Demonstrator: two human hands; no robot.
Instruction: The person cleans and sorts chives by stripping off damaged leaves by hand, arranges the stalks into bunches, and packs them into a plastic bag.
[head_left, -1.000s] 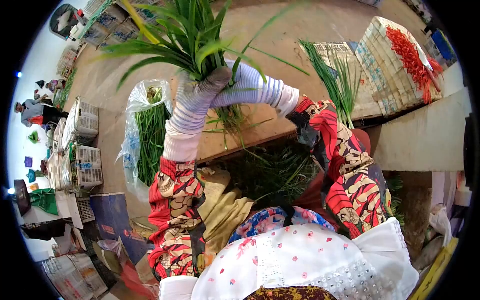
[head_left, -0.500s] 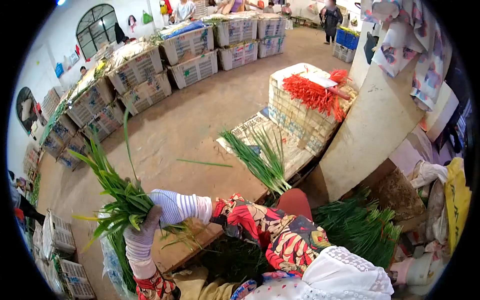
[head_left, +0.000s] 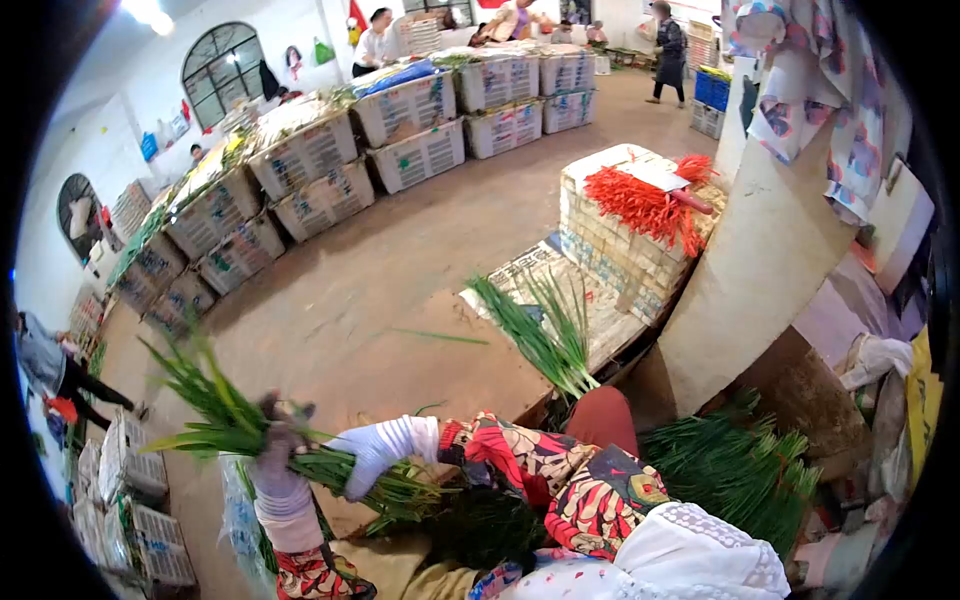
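Leafy green bundle [head_left: 322, 467] held two-handed at lower left, at some risk of shedding strands.

Gripping with the left hand [head_left: 284, 432] closed round the bundle just below the spread leaves, and with the right hand [head_left: 373, 458] folded over it nearer the stem ends; too blurred at the fingertips to tell how tightly. Likely to lose thin strands if loosened on one side, given the stray ends poking out beyond the right hand; perhaps likely, too, to crease leaves if twisted between the grips, or to snag on the plastic bag [head_left: 241, 530] near the left wrist if dropped low. Reaching nearly level across the body with the right forearm, fingers angled downward; rising steeply from the bottom edge with the left.
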